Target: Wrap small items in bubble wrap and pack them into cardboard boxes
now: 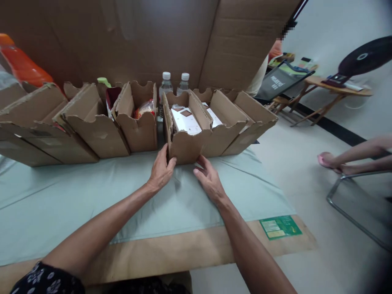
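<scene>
Brown cardboard box (188,147) sits toward the table's (171,257) right end, well back from the near edge. Left hand (162,167) holds its lower left corner; right hand (210,177) is at the lower right, fingertips tucked out of sight, so can't tell if it's gripping. White pack (187,122) hides the box floor, bottles (183,85) behind are half blocked. Wavy-cut rims, wrinkly pale green cloth (137,220).
</scene>
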Demonstrator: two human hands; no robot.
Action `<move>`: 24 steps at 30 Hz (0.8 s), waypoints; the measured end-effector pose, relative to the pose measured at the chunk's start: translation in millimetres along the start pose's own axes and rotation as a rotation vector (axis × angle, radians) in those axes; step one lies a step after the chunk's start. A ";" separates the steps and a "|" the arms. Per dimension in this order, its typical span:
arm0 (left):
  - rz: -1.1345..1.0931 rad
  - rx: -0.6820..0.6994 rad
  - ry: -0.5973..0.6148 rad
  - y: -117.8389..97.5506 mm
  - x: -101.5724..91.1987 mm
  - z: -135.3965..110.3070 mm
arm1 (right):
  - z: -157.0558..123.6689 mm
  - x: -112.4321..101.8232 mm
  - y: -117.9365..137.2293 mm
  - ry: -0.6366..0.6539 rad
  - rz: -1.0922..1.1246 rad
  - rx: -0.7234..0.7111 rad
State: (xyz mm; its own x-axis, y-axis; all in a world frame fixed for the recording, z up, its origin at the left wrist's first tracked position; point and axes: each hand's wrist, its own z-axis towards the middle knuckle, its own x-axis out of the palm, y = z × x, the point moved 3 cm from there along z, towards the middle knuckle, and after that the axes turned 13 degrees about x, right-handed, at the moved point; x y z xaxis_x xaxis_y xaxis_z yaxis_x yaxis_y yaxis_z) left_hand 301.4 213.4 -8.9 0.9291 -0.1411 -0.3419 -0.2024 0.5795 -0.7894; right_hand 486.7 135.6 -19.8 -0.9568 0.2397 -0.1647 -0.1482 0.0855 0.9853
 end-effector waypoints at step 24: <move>-0.159 0.144 -0.033 34.0 -4.4 25.0 | 111.1 -189.4 25.1 -0.571 0.249 0.153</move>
State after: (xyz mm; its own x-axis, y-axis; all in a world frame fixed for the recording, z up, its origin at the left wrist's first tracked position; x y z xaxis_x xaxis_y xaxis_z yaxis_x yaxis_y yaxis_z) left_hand 298.2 253.9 -21.5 0.9558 -0.2151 -0.2005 -0.0087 0.6609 -0.7504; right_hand 691.9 199.8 30.9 -0.6673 0.7443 0.0274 0.1390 0.0883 0.9863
